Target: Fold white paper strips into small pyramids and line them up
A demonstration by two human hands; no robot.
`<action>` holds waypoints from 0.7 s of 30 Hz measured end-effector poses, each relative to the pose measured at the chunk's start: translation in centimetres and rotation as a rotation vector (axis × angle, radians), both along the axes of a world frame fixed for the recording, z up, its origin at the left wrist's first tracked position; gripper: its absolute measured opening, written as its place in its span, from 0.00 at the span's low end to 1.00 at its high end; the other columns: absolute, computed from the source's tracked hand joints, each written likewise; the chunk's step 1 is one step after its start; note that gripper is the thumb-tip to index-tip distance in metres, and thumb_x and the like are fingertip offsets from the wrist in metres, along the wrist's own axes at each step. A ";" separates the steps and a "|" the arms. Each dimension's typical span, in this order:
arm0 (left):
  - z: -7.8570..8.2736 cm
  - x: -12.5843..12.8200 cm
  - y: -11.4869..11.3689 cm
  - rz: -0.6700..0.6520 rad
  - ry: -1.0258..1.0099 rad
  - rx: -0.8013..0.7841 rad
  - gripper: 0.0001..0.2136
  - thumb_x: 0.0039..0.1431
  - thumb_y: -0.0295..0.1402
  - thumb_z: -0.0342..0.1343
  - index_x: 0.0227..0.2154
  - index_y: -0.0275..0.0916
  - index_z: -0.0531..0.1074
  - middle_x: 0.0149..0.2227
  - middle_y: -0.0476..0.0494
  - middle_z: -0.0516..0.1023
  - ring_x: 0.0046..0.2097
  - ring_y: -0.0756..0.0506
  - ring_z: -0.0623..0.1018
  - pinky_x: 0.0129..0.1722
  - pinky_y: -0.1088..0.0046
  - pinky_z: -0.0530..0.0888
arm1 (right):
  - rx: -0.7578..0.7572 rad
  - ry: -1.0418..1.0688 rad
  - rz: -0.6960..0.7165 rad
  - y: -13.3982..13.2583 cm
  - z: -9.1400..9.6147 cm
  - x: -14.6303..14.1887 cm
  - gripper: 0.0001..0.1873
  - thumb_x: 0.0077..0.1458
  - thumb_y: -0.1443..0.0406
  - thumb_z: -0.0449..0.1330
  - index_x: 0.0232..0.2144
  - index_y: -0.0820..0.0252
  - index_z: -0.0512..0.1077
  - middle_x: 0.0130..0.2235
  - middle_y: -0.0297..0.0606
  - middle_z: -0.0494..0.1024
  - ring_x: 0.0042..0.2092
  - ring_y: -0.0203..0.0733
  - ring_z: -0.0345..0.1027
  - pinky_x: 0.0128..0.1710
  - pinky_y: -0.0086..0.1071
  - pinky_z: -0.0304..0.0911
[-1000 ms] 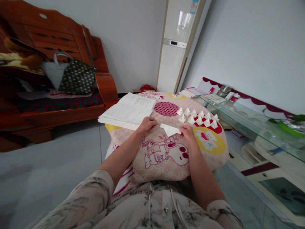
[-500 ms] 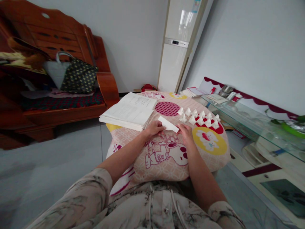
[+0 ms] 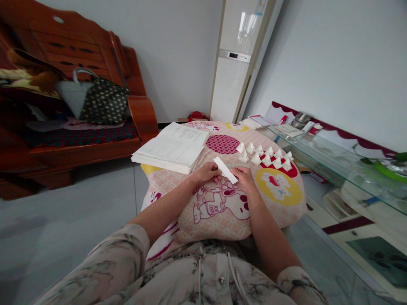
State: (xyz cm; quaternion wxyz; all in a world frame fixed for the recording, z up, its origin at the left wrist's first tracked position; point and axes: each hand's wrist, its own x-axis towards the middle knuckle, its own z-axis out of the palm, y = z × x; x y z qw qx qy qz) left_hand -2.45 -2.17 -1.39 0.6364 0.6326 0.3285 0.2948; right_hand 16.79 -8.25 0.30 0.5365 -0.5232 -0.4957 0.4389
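A narrow folded strip of white paper (image 3: 225,170) is held up between my two hands, above the patterned tablecloth (image 3: 203,228). My left hand (image 3: 208,173) pinches its left side, fingers closed. My right hand (image 3: 244,177) grips the lower right end between thumb and fingers. Right of the paper, several small white folded-paper pyramids (image 3: 267,160) stand in two rows on the cloth. Left of my hands lies a thick stack of printed paper sheets (image 3: 173,148).
A glass-topped cabinet (image 3: 343,173) with metal bowls (image 3: 301,120) runs along the right. At the back left stands a wooden bench (image 3: 143,118) with bags (image 3: 104,101) on it. A tall white air conditioner (image 3: 233,80) is in the corner.
The paper has tilted in my hands and now shows as a narrower strip. My right hand has shifted slightly left; the pyramids and the sheet stack stay put.
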 end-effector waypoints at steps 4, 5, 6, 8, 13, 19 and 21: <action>0.1 0.0 0.0 -0.005 0.013 0.014 0.03 0.59 0.24 0.57 0.30 0.31 0.74 0.24 0.49 0.79 0.23 0.54 0.76 0.26 0.81 0.72 | -0.021 0.009 0.023 0.1 -0.3 0.0 0.16 0.39 0.52 0.69 0.19 0.59 0.74 0.20 0.30 0.70 0.23 0.35 0.58 0.22 0.30 0.53; 0.1 0.0 0.0 -0.008 0.019 0.016 0.03 0.59 0.23 0.57 0.30 0.31 0.74 0.23 0.49 0.79 0.22 0.54 0.75 0.26 0.82 0.71 | -0.020 0.006 0.025 0.1 -0.3 0.1 0.16 0.39 0.52 0.69 0.19 0.59 0.74 0.20 0.30 0.70 0.23 0.35 0.58 0.22 0.30 0.53; 0.2 0.1 0.0 -0.010 0.024 0.015 0.04 0.59 0.23 0.57 0.29 0.32 0.74 0.23 0.49 0.79 0.22 0.54 0.75 0.25 0.82 0.71 | -0.017 0.001 0.028 0.1 -0.4 0.1 0.16 0.40 0.52 0.69 0.19 0.59 0.74 0.20 0.30 0.69 0.23 0.35 0.57 0.22 0.30 0.53; 0.3 0.2 -0.1 -0.007 0.033 0.011 0.05 0.60 0.22 0.56 0.29 0.32 0.74 0.23 0.50 0.78 0.21 0.54 0.75 0.25 0.82 0.71 | -0.013 -0.018 0.031 0.1 -0.5 0.1 0.16 0.41 0.52 0.68 0.20 0.59 0.74 0.19 0.30 0.68 0.23 0.35 0.57 0.22 0.30 0.52; 0.6 0.1 -0.4 0.002 0.056 0.048 0.07 0.60 0.23 0.57 0.26 0.33 0.70 0.21 0.51 0.77 0.20 0.55 0.74 0.22 0.84 0.69 | 0.032 -0.061 -0.026 0.2 -0.1 -0.1 0.16 0.42 0.52 0.66 0.19 0.58 0.73 0.18 0.30 0.67 0.22 0.35 0.56 0.21 0.30 0.52; 0.9 -0.1 -0.7 -0.022 0.032 0.099 0.11 0.59 0.27 0.62 0.23 0.35 0.66 0.19 0.51 0.75 0.18 0.56 0.71 0.20 0.84 0.66 | -0.016 0.055 0.005 0.3 -0.3 -0.3 0.15 0.38 0.53 0.68 0.21 0.58 0.76 0.20 0.32 0.73 0.23 0.37 0.60 0.22 0.31 0.56; 0.9 -0.1 -0.7 -0.034 0.020 0.088 0.10 0.59 0.26 0.61 0.24 0.35 0.68 0.19 0.50 0.75 0.19 0.55 0.72 0.21 0.83 0.68 | -0.051 0.103 0.034 0.3 -0.5 -0.2 0.15 0.37 0.53 0.69 0.22 0.58 0.76 0.21 0.32 0.75 0.23 0.38 0.63 0.23 0.32 0.59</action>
